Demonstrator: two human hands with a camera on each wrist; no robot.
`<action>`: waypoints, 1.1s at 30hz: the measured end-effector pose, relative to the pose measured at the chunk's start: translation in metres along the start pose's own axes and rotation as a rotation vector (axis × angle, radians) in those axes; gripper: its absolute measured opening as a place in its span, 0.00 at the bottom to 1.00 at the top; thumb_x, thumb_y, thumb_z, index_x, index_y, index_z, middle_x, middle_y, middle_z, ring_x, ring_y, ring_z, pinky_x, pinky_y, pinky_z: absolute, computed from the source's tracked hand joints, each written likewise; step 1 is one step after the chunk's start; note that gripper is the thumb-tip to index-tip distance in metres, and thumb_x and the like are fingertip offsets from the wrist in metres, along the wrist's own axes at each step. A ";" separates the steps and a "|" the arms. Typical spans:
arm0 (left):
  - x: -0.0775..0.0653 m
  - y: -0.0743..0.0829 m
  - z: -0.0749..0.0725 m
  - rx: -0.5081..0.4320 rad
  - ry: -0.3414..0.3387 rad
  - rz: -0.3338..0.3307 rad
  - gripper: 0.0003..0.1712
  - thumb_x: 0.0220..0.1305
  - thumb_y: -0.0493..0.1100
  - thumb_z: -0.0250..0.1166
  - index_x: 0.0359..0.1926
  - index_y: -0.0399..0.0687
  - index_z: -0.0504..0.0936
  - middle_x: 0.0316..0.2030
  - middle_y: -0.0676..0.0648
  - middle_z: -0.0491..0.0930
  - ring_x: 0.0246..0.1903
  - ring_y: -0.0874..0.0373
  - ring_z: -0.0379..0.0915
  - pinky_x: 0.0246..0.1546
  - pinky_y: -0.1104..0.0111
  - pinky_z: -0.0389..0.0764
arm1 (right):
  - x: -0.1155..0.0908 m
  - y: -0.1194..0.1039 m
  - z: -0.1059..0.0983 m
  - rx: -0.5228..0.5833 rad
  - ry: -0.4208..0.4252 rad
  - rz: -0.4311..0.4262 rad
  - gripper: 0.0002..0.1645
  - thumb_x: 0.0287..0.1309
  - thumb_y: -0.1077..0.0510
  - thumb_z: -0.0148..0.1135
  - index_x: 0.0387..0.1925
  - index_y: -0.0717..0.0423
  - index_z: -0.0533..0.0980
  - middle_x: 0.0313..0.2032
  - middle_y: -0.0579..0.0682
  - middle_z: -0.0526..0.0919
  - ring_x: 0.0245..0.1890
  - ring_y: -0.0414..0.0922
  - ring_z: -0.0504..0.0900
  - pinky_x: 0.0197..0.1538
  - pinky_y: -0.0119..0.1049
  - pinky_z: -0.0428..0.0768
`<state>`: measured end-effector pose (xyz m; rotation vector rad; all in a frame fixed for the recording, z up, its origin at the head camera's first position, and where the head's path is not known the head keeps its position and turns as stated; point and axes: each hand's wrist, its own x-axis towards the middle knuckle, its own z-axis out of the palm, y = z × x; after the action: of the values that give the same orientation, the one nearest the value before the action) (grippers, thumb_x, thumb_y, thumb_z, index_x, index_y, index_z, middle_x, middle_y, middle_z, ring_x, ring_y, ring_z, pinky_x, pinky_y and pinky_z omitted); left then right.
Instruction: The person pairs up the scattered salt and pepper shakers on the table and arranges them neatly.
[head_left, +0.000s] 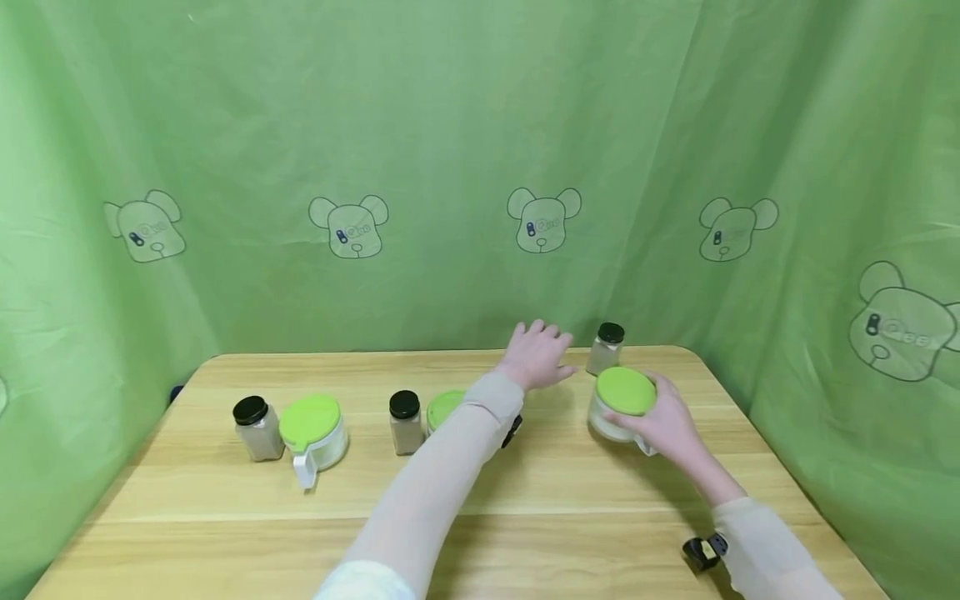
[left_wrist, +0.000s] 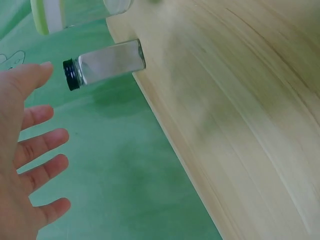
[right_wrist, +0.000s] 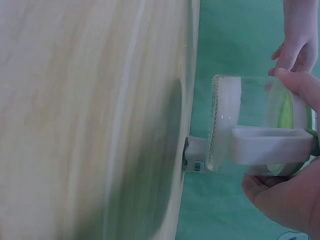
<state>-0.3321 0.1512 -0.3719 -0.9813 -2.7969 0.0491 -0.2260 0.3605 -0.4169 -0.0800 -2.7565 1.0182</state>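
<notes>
My right hand [head_left: 663, 421] grips a glass seasoning jar [head_left: 611, 421] with a green lid and a white handle. In the right wrist view, thumb and fingers span the lid end of this jar [right_wrist: 255, 105], which has white contents at its bottom and appears raised off the table. My left hand [head_left: 536, 354] reaches over the table's far side with fingers spread, holding nothing. Nearest to it stands a small clear bottle [head_left: 604, 354] with a black cap. The left wrist view shows that bottle [left_wrist: 110, 62] just beyond the left fingers [left_wrist: 45, 145], apart from them.
On the wooden table [head_left: 225, 533], a black-capped bottle [head_left: 258, 429] and a green-lidded jar [head_left: 315, 429] stand at left. Near the middle is another black-capped bottle [head_left: 406, 425] beside a green-lidded jar [head_left: 444, 407], partly hidden by my left arm. A green curtain [head_left: 450, 125] hangs behind.
</notes>
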 end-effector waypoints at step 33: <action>0.071 0.017 0.046 -0.444 0.031 -0.136 0.43 0.58 0.69 0.62 0.71 0.62 0.63 0.67 0.54 0.70 0.64 0.54 0.67 0.62 0.59 0.73 | -0.010 0.005 -0.024 -0.021 -0.037 -0.052 0.62 0.41 0.43 0.78 0.67 0.71 0.56 0.59 0.72 0.68 0.57 0.66 0.70 0.57 0.66 0.69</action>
<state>-0.3837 0.2099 -0.4076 -0.8557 -2.8960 -0.6221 -0.2116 0.3782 -0.4038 0.0080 -2.7877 0.9875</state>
